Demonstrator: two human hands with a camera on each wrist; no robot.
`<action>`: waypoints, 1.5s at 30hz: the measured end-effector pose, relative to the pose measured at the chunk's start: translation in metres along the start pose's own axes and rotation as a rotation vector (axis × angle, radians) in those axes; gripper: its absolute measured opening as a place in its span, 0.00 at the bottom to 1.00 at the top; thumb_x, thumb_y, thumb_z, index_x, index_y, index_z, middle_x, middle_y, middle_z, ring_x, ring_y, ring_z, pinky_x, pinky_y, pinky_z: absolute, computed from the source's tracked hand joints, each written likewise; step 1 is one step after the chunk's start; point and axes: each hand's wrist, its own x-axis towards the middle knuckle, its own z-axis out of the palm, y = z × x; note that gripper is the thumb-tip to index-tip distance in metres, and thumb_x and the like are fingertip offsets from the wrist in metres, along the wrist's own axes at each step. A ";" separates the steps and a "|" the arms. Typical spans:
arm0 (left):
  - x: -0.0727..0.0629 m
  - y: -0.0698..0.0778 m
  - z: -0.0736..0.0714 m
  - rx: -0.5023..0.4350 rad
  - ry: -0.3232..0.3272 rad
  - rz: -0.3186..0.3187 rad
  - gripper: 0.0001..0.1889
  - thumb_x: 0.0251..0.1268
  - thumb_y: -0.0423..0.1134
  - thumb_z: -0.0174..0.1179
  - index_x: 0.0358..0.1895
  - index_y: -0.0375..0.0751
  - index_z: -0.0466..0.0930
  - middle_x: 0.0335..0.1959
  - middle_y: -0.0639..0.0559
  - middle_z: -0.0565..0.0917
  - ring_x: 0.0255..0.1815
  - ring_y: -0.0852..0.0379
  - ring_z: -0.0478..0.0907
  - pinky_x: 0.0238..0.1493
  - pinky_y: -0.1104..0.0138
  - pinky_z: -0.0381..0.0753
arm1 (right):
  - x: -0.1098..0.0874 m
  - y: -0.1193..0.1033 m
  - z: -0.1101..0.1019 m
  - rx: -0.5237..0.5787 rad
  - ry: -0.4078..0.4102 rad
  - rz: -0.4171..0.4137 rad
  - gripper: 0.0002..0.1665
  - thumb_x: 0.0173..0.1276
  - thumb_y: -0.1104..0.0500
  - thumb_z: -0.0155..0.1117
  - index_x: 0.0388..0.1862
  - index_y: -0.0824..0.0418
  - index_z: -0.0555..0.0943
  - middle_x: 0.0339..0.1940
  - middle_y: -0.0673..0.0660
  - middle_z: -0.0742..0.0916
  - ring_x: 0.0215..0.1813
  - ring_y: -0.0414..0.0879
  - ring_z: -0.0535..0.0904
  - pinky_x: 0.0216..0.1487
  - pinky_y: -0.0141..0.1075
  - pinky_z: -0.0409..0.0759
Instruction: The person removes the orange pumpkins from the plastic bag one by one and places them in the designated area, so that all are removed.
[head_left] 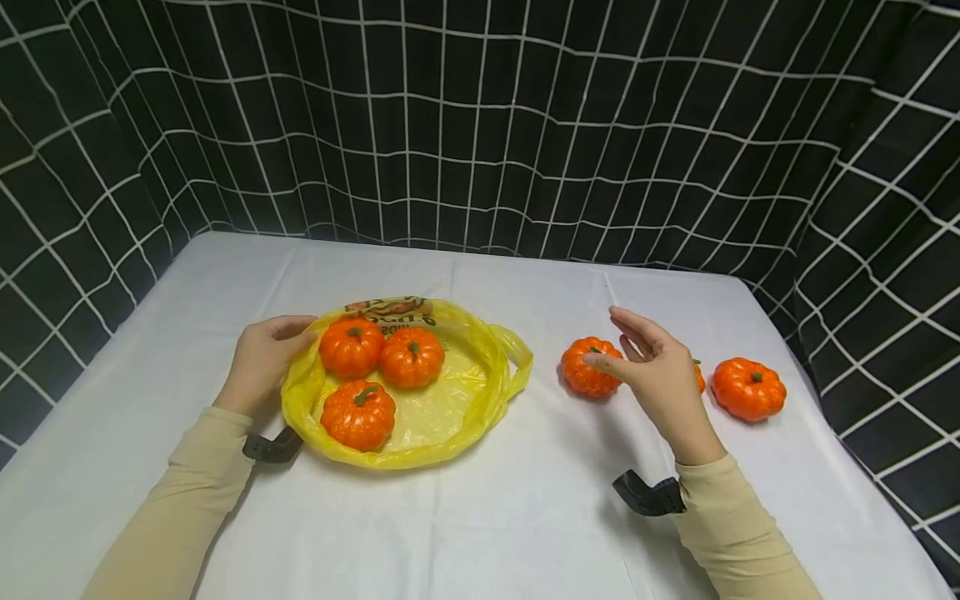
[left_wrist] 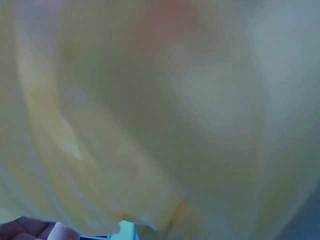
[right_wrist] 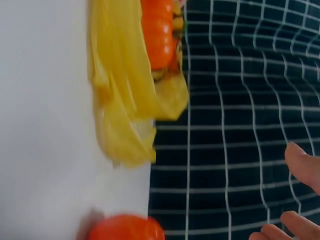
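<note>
A yellow plastic bag lies spread wide on the table with three small orange pumpkins inside. At its left rim my left hand pinches the plastic; part of the fingers is hidden, and the bag fills most of the left wrist view. My right hand hovers with thumb and fingers apart, holding nothing, beside and above a pumpkin to the right of the bag. Behind that hand another pumpkin is mostly hidden. Farther right sits one more pumpkin.
A white cloth covers the table. Black fabric with a white grid hangs behind it and on both sides. The bag's handle loop sticks out on its right. Each wrist carries a black camera mount.
</note>
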 end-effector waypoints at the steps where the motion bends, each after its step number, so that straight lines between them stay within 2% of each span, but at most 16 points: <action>1: 0.001 0.000 0.000 -0.001 0.000 -0.001 0.23 0.74 0.44 0.54 0.65 0.34 0.74 0.67 0.35 0.76 0.70 0.41 0.70 0.69 0.52 0.76 | 0.001 -0.001 0.005 0.004 -0.011 -0.016 0.46 0.59 0.55 0.77 0.74 0.61 0.67 0.75 0.57 0.73 0.78 0.49 0.65 0.69 0.26 0.69; 4: 0.002 0.000 0.001 -0.006 -0.002 -0.005 0.23 0.74 0.43 0.54 0.65 0.34 0.74 0.67 0.35 0.76 0.70 0.41 0.70 0.69 0.53 0.76 | 0.004 -0.005 0.019 0.009 -0.048 -0.019 0.46 0.58 0.55 0.77 0.74 0.60 0.68 0.75 0.56 0.73 0.77 0.48 0.66 0.70 0.30 0.69; 6: 0.002 0.000 0.002 -0.009 -0.002 -0.008 0.22 0.74 0.43 0.54 0.65 0.34 0.75 0.66 0.36 0.76 0.70 0.41 0.71 0.69 0.52 0.75 | 0.005 -0.006 0.029 0.011 -0.085 0.004 0.47 0.57 0.54 0.78 0.74 0.57 0.68 0.75 0.55 0.73 0.76 0.48 0.67 0.65 0.32 0.78; 8: 0.002 -0.001 0.002 -0.008 -0.001 -0.005 0.22 0.74 0.43 0.54 0.65 0.34 0.75 0.66 0.35 0.76 0.70 0.41 0.70 0.69 0.52 0.75 | 0.007 -0.008 0.040 0.015 -0.112 0.015 0.47 0.57 0.54 0.78 0.74 0.56 0.68 0.75 0.54 0.73 0.76 0.49 0.67 0.65 0.33 0.78; 11: 0.002 0.000 0.001 -0.004 0.001 -0.002 0.23 0.74 0.43 0.55 0.65 0.34 0.75 0.66 0.35 0.76 0.70 0.40 0.70 0.70 0.52 0.74 | 0.010 -0.009 0.055 0.031 -0.135 -0.001 0.46 0.56 0.57 0.78 0.73 0.58 0.69 0.74 0.55 0.74 0.76 0.50 0.68 0.67 0.36 0.78; 13: 0.003 0.000 0.001 -0.001 0.002 -0.003 0.22 0.74 0.43 0.55 0.65 0.34 0.75 0.66 0.34 0.76 0.70 0.40 0.70 0.70 0.52 0.74 | 0.011 -0.010 0.064 0.035 -0.142 -0.034 0.45 0.56 0.60 0.78 0.72 0.61 0.70 0.73 0.57 0.75 0.77 0.51 0.67 0.74 0.39 0.69; 14: 0.003 0.000 0.001 -0.001 0.002 -0.003 0.22 0.74 0.43 0.55 0.65 0.34 0.75 0.66 0.34 0.76 0.71 0.40 0.70 0.70 0.51 0.74 | 0.012 -0.011 0.069 0.036 -0.151 -0.050 0.45 0.56 0.61 0.78 0.72 0.62 0.70 0.73 0.58 0.75 0.77 0.51 0.67 0.75 0.41 0.68; 17: 0.003 0.000 0.001 0.005 0.003 -0.004 0.22 0.74 0.43 0.55 0.65 0.34 0.75 0.66 0.34 0.76 0.71 0.40 0.69 0.71 0.51 0.73 | 0.013 -0.014 0.082 0.040 -0.201 -0.073 0.45 0.55 0.61 0.78 0.72 0.62 0.70 0.74 0.58 0.74 0.77 0.51 0.66 0.76 0.43 0.68; 22: 0.004 -0.002 0.001 0.012 0.002 -0.008 0.23 0.74 0.44 0.54 0.65 0.34 0.75 0.66 0.34 0.76 0.71 0.39 0.69 0.71 0.50 0.73 | 0.014 -0.017 0.104 0.039 -0.271 -0.066 0.46 0.54 0.61 0.79 0.72 0.60 0.70 0.73 0.58 0.75 0.76 0.51 0.67 0.76 0.43 0.68; 27: 0.003 -0.002 0.001 0.005 0.000 -0.004 0.23 0.74 0.44 0.54 0.65 0.34 0.75 0.66 0.34 0.76 0.70 0.40 0.70 0.70 0.51 0.74 | 0.018 -0.017 0.123 0.001 -0.301 -0.062 0.47 0.53 0.60 0.80 0.72 0.60 0.70 0.73 0.58 0.75 0.76 0.52 0.68 0.76 0.43 0.68; 33: 0.002 -0.003 0.002 0.000 -0.001 -0.005 0.23 0.74 0.43 0.54 0.65 0.34 0.75 0.66 0.35 0.76 0.70 0.40 0.71 0.69 0.52 0.75 | 0.027 -0.020 0.144 -0.023 -0.298 -0.096 0.46 0.52 0.61 0.80 0.70 0.63 0.72 0.72 0.62 0.76 0.75 0.55 0.70 0.75 0.44 0.69; 39: 0.003 -0.003 0.002 -0.001 -0.006 -0.015 0.23 0.74 0.44 0.54 0.65 0.34 0.74 0.67 0.35 0.76 0.70 0.40 0.70 0.69 0.52 0.75 | 0.031 -0.019 0.159 0.009 -0.322 -0.063 0.46 0.52 0.61 0.80 0.70 0.63 0.72 0.72 0.61 0.76 0.75 0.57 0.69 0.76 0.46 0.67; 45: -0.001 0.001 0.000 0.002 -0.003 -0.005 0.23 0.75 0.44 0.53 0.65 0.34 0.74 0.66 0.34 0.76 0.70 0.40 0.70 0.69 0.51 0.75 | 0.032 -0.023 0.170 0.015 -0.322 -0.072 0.47 0.52 0.62 0.80 0.70 0.65 0.71 0.70 0.62 0.77 0.74 0.56 0.70 0.76 0.47 0.67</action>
